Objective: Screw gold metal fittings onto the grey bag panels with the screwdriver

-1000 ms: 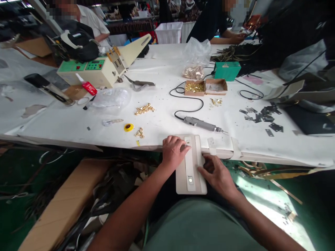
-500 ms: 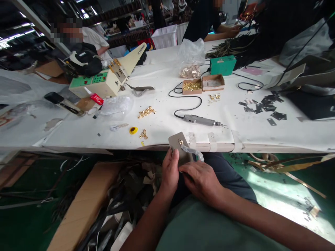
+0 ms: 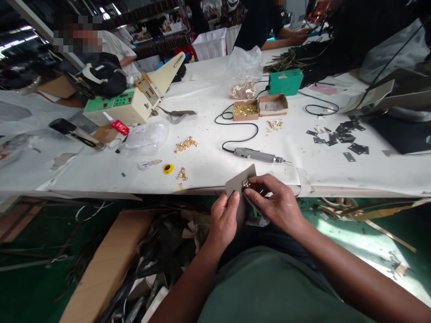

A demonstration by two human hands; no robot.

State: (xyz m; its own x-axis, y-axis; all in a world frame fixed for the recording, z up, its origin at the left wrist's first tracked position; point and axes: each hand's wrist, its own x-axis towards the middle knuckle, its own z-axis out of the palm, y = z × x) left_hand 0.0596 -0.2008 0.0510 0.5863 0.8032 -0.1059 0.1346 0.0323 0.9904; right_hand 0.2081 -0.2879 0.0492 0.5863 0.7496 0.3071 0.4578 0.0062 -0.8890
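My left hand grips a taupe leather-like panel by its left edge, thumb on the near face. The panel is tilted up in front of the table edge. With thumb and fingertips, my right hand pinches a small gold metal fitting on the panel's face. Below that hand hangs a strip wrapped in clear plastic, partly hidden. Just beyond the panel, a grey electric screwdriver lies on the white table.
Gold fittings lie in small piles and in a cardboard box. Black plates are scattered to the right. A cream machine and a glue bottle stand left. Two people are across the table. A long cardboard piece lies below.
My right hand has moved up from the panel's lower edge to the gold fitting. The panel has turned and risen slightly, and the plastic-wrapped strip now hangs lower.
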